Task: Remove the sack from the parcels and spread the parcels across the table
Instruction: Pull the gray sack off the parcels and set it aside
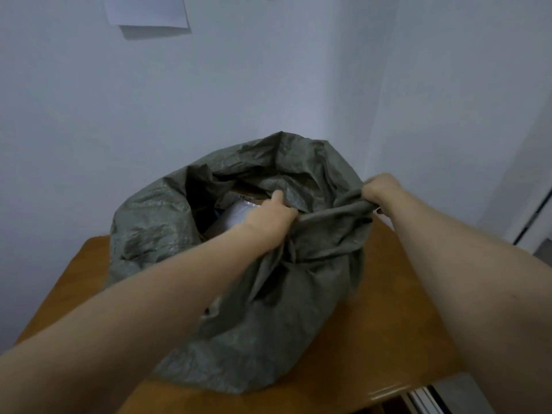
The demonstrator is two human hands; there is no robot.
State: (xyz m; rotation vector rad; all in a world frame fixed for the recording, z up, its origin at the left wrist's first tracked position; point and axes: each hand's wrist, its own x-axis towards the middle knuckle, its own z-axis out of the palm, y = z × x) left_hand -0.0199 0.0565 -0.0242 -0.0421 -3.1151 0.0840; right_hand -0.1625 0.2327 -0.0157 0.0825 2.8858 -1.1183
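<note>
A grey-green sack (239, 309) is seen standing on a brown wooden desk (388, 318), filling most of the desk's middle and reaching back toward its far edge, where the desk meets a pale wall (268, 85). The sack's mouth is open and slumped, and inside it a few parcels (239, 212) are glimpsed: something white and glossy, with a brown edge behind it that may be cardboard; how many there are cannot be told. The near rim of the mouth is gripped by both hands. The left hand (270, 218) is closed around a bunch of the cloth at the near middle of the opening, and the right hand (378, 188) is clenched on the rim toward the desk's right edge, so that a band of fabric is drawn taut between them. The material is judged to be thin woven plastic: limp, crinkly, light in itself and likely slick, so that a pinch of loose cloth could slip and a gathered fistful is the safer hold. The weight is judged to lie in the contents, which bulge the lower part. For the sack to be stripped off, hold would best be taken low, at the bottom corners, or the rim rolled down around the load, with care that nothing is tipped over the near edge of the desk. Two sheets of paper (149, 13) are fixed high on the wall.
</note>
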